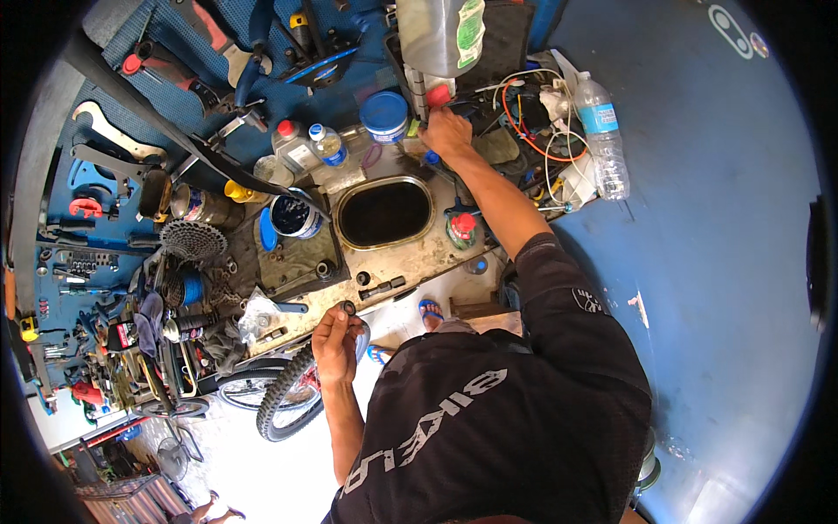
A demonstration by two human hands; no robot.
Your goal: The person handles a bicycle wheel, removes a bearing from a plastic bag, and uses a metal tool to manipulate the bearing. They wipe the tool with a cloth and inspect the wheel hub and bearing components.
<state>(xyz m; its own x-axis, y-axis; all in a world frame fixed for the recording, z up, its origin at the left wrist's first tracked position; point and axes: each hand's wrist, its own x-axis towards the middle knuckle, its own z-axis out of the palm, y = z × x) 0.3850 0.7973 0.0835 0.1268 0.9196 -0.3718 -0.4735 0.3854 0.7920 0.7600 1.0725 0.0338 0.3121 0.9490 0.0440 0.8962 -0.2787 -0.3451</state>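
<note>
My left hand [334,349] is raised in front of the bench's near edge, its fingertips pinching a small dark ring-shaped part [348,307]. Far off at the back of the bench, my right hand [447,131] reaches out at the end of a stretched arm. Its fingers curl downward beside a blue-lidded tub [385,117] and below a red object [438,95]; whatever they grip is hidden. Between the hands, a dark rod-like tool [382,287] and a small black round part [363,278] lie on the worn bench top [356,260].
A dark oval basin [385,212] is set into the bench. Left of it stands an open tub of dark grease [297,215]. A red-capped bottle [461,229] and a clear water bottle [602,135] are to the right. A bicycle wheel [288,397] stands below.
</note>
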